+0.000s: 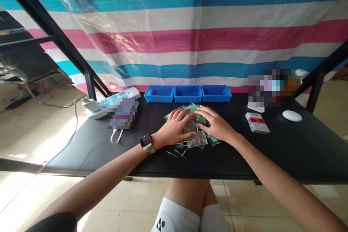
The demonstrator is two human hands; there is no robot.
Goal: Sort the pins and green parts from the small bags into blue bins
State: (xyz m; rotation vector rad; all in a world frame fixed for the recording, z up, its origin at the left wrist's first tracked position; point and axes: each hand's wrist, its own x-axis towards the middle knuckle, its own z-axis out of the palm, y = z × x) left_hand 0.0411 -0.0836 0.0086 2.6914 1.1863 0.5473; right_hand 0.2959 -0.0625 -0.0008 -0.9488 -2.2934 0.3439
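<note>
My left hand (174,127) lies flat, fingers spread, on a pile of green circuit boards and small clear plastic bags (196,130) in the middle of the black table (285,145). My right hand (216,123) rests on the same pile from the right, fingers stretched out over the boards. A watch sits on my left wrist. A few thin metal pins (176,152) lie loose on the table just in front of the pile.
Three blue trays (187,94) stand in a row behind the pile. A white power strip (108,103) with a plug lies at the back left. A red and white small box (257,122) and a white round object (291,116) sit at the right.
</note>
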